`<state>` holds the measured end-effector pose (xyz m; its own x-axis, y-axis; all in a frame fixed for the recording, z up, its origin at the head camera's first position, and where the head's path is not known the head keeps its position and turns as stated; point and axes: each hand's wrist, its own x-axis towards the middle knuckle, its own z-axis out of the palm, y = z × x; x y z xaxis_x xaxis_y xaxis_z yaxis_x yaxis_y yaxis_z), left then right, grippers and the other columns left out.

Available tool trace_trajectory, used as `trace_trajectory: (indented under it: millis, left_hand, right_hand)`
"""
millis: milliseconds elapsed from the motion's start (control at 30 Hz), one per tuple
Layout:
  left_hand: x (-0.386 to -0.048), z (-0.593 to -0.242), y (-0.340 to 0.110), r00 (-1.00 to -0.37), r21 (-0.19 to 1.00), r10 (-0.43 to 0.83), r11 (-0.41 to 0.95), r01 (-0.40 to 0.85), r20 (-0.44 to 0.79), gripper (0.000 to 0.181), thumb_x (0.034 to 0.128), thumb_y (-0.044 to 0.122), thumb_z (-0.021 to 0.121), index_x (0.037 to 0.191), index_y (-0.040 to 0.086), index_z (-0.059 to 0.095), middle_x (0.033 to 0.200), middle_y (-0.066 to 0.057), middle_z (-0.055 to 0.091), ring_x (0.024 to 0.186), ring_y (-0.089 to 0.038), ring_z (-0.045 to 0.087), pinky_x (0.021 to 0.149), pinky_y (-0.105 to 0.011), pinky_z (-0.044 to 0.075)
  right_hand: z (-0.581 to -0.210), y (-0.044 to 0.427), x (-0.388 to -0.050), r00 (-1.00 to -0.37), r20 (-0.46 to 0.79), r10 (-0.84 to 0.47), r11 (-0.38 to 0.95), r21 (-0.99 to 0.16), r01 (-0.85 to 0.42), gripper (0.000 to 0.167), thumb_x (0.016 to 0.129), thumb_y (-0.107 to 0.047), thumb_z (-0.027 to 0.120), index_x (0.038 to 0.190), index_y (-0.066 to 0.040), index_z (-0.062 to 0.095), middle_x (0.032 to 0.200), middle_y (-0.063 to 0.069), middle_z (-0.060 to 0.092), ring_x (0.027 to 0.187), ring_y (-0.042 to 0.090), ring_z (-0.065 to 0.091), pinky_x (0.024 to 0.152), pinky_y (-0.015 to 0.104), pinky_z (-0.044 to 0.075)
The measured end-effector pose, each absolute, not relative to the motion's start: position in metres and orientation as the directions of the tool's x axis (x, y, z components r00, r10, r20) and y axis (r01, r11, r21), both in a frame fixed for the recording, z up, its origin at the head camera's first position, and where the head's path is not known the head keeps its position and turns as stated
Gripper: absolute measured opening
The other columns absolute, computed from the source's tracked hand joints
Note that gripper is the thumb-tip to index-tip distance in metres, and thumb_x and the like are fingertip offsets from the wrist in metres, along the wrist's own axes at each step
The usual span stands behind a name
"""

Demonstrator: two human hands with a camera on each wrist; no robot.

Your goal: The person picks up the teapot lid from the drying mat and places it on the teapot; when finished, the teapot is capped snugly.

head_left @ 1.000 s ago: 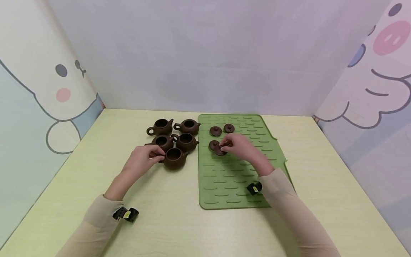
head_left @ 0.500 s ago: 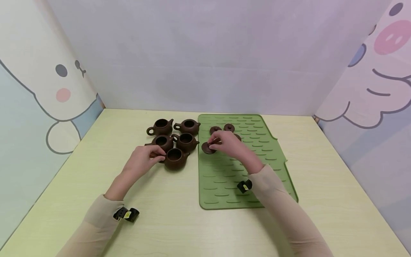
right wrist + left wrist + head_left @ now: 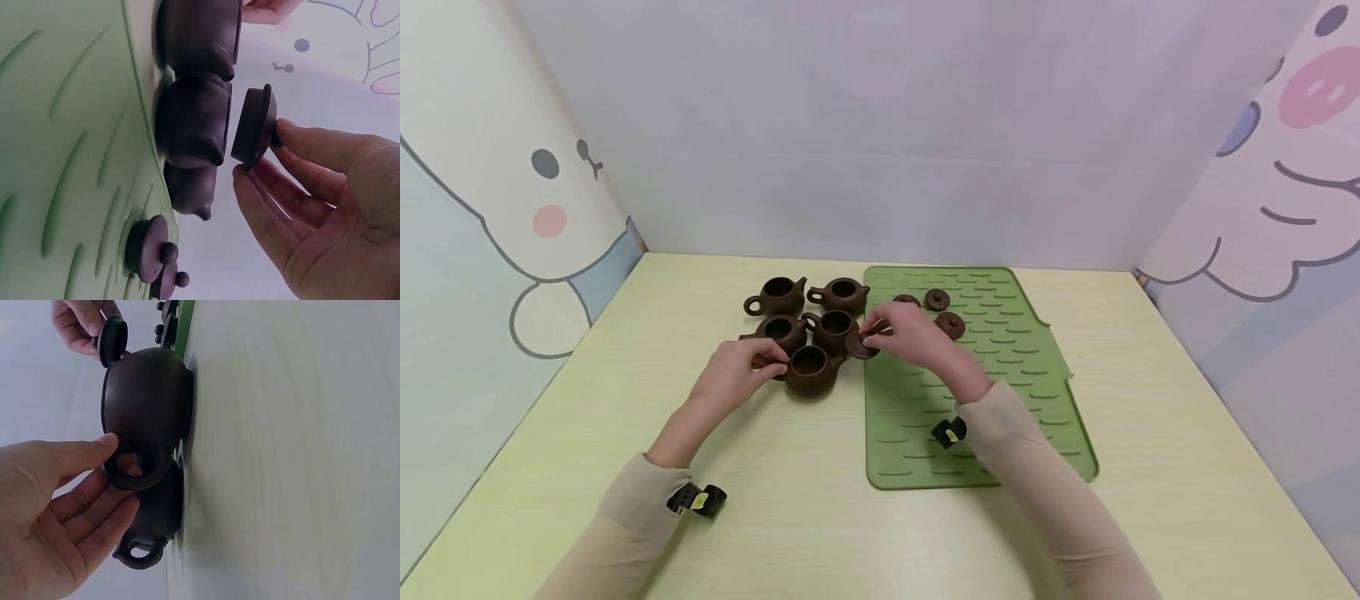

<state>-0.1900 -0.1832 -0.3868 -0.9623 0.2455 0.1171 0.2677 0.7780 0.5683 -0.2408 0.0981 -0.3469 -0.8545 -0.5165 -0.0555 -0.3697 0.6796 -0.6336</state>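
Observation:
With thumb and fingers, my left hand [image 3: 730,375] pinches the handle of the nearest dark brown teapot [image 3: 808,375], which stands lidless on the table; the left wrist view shows the teapot's handle [image 3: 134,481] between thumb and fingers. My right hand [image 3: 906,333] pinches a teapot lid [image 3: 859,346] by its knob, just right of that teapot's spout. In the right wrist view the held lid [image 3: 255,128] is in the air, apart from the teapots. Several more lidless teapots stand close behind: one [image 3: 835,329], another [image 3: 782,332], and two at the back.
A green ridged mat [image 3: 970,417] lies right of the teapots. On its far part rest loose lids, one [image 3: 951,325] nearest, one [image 3: 937,299] farther back, and one [image 3: 907,299] partly hidden by the right hand. A pale wall [image 3: 880,167] rises behind the table [image 3: 790,500].
My right hand has carried the lid leftward from the mat toward the nearest teapot. Another lid, beside it at first, now lies farther right on the mat. My left hand stays on the handle.

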Motion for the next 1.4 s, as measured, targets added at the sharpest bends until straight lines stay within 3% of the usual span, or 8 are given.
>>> trace_trajectory:
  millis: [533, 1100, 1400]
  left_hand:
    - [-0.189, -0.386, -0.183, -0.963, 0.565, 0.248, 0.782, 0.264, 0.108, 0.007, 0.0917, 0.008, 0.070, 0.095, 0.012, 0.074, 0.094, -0.005, 0.078, 0.087, -0.021, 0.075, 0.075, -0.039, 0.058]
    - [-0.192, -0.385, -0.182, -0.960, 0.568, 0.257, 0.777, 0.272, 0.109, 0.006, 0.0914, 0.008, 0.071, 0.094, 0.013, 0.075, 0.093, -0.005, 0.078, 0.087, -0.021, 0.075, 0.073, -0.037, 0.057]
    - [-0.191, -0.385, -0.183, -0.961, 0.559, 0.252, 0.784, 0.270, 0.111, 0.006, 0.0904, 0.008, 0.072, 0.093, 0.013, 0.075, 0.093, -0.004, 0.078, 0.086, -0.020, 0.075, 0.075, -0.038, 0.057]
  right_hand:
    - [-0.344, 0.075, -0.241, -0.829, -0.027, -0.559, 0.656, -0.626, -0.421, 0.015, 0.096, -0.019, 0.067, 0.109, -0.011, 0.069, 0.112, 0.003, 0.071, 0.107, 0.017, 0.068, 0.088, 0.032, 0.056]
    - [-0.347, 0.048, -0.241, -0.812, -0.001, -0.584, 0.666, -0.572, -0.478, 0.015, 0.095, -0.022, 0.069, 0.107, -0.013, 0.071, 0.107, 0.000, 0.073, 0.098, 0.014, 0.067, 0.084, 0.029, 0.054]
    - [-0.351, 0.041, -0.241, -0.796, 0.005, -0.605, 0.635, -0.601, -0.486, 0.016, 0.095, -0.021, 0.069, 0.109, -0.012, 0.070, 0.107, 0.001, 0.072, 0.098, 0.013, 0.067, 0.084, 0.027, 0.055]
